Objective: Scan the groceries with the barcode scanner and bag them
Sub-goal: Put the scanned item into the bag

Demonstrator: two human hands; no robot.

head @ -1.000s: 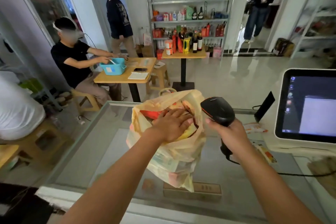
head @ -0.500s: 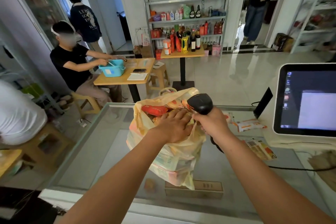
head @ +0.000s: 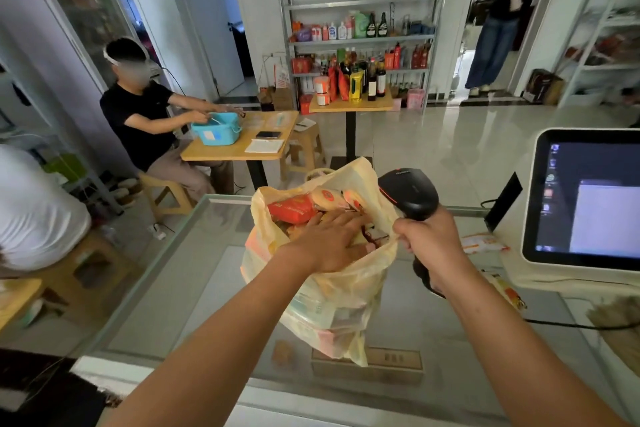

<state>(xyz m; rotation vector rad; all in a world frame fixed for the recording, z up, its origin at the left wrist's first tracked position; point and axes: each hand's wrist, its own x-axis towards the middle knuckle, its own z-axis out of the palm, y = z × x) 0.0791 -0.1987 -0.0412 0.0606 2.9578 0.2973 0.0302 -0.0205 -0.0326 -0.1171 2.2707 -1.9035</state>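
A pale yellow plastic bag (head: pixel 332 302) full of packets stands on the glass counter (head: pixel 194 274). A red snack packet (head: pixel 292 212) and round orange-printed packets show at its mouth. My left hand (head: pixel 330 239) reaches into the bag's mouth with fingers spread flat over the packets. My right hand (head: pixel 431 241) grips the handle of the black barcode scanner (head: pixel 408 192) and also pinches the bag's right rim. The scanner head points left over the bag.
A white checkout screen (head: pixel 585 201) stands at the right, with snack packets (head: pixel 485 243) on the counter beside it. The scanner cable (head: pixel 561 324) trails right. Beyond the counter a person sits at a wooden table (head: pixel 242 149); shelves of bottles stand behind.
My right hand moved with the scanner left to the bag and now holds its rim. My left hand pushed deeper among the packets, fingers spread.
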